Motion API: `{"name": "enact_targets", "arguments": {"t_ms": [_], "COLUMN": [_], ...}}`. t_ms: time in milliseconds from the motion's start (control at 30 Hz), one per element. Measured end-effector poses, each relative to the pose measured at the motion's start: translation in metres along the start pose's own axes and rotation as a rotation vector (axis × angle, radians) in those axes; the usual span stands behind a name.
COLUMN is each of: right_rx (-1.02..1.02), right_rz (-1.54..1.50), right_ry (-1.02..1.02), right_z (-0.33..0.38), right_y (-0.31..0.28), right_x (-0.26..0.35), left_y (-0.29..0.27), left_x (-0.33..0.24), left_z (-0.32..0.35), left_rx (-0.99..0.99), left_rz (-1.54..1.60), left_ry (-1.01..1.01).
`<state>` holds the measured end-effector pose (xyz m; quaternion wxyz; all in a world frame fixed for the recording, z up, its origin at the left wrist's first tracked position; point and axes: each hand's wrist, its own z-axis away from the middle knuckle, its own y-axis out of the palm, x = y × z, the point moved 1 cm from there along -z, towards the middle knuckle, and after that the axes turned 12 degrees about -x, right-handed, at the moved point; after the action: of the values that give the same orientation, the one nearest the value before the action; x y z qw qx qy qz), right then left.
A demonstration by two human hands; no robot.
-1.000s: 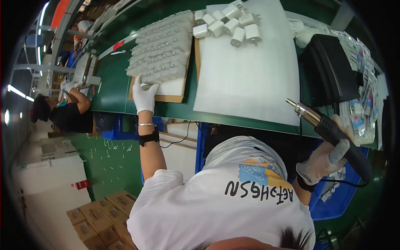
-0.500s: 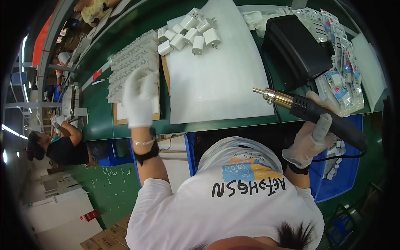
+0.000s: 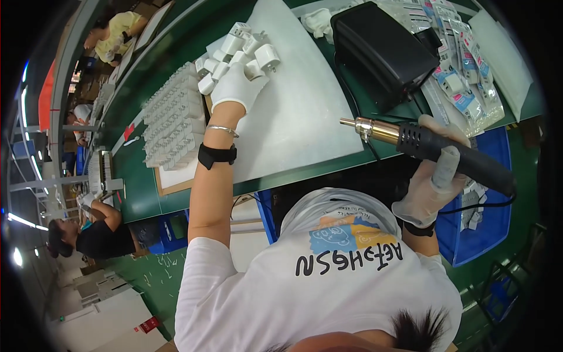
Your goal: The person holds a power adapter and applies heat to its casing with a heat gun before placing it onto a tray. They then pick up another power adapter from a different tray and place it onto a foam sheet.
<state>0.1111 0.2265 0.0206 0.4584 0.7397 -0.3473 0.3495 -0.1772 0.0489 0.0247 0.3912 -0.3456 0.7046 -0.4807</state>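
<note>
White-gloved, my left hand [image 3: 236, 94] reaches into a pile of white plug chargers [image 3: 233, 46] on the white foam sheet [image 3: 299, 117]. Its thumb stands apart from the fingers, with a charger [image 3: 254, 70] in the gap between them; the fingertips are partly hidden among the chargers. In a thin, pale glove, my right hand [image 3: 437, 179] is closed round the black handle of a hot-air gun [image 3: 457, 158], whose narrow metal nozzle points left over the table's front edge. Left of the pile, chargers stand in close rows [image 3: 175, 120] on a board [image 3: 176, 177], prongs up.
A black box-shaped device [image 3: 384, 53] stands at the back right, beside packaged goods [image 3: 463, 76] in clear bags. Below on the right, a blue bin [image 3: 469, 234] holds small white pieces. Other people [image 3: 97, 229] work along the left. A cable hangs from the hot-air gun.
My left hand has moved right from the rows of chargers to the pile. The right hand keeps hold of the hot-air gun. The view has turned slightly.
</note>
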Motion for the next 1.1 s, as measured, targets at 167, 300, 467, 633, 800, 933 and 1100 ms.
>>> {"name": "enact_targets", "arguments": {"t_ms": [167, 300, 467, 633, 800, 933, 1100], "right_rx": [0.033, 0.056, 0.022, 0.007, -0.004, 0.031, 0.017], "right_rz": [-0.046, -0.046, -0.07, -0.068, -0.071, -0.043, 0.032], "right_ry": [-0.005, -0.002, -0.003, -0.004, 0.041, 0.008, -0.064], "right_z": [0.002, 0.003, 0.005, 0.002, 0.001, -0.003, -0.006], "right_y": [0.005, 0.0, -0.003, -0.006, -0.009, -0.003, -0.002], "right_x": [0.0, 0.003, 0.009, 0.007, 0.003, 0.005, 0.006], "left_y": [0.0, -0.002, 0.001, -0.003, -0.032, -0.024, -0.01], "left_x": [-0.004, -0.01, -0.001, 0.025, 0.001, -0.023, -0.032], "left_z": [-0.001, -0.001, 0.0, 0.033, 0.093, 0.128, 0.152], "left_rx": [0.006, -0.026, -0.037, -0.046, -0.026, 0.018, 0.037], "left_rz": [-0.048, -0.069, -0.043, 0.157, 0.749, 1.1, 1.171], "left_ry": [0.006, -0.026, -0.072, 0.115, 0.024, -0.12, -0.169]}}
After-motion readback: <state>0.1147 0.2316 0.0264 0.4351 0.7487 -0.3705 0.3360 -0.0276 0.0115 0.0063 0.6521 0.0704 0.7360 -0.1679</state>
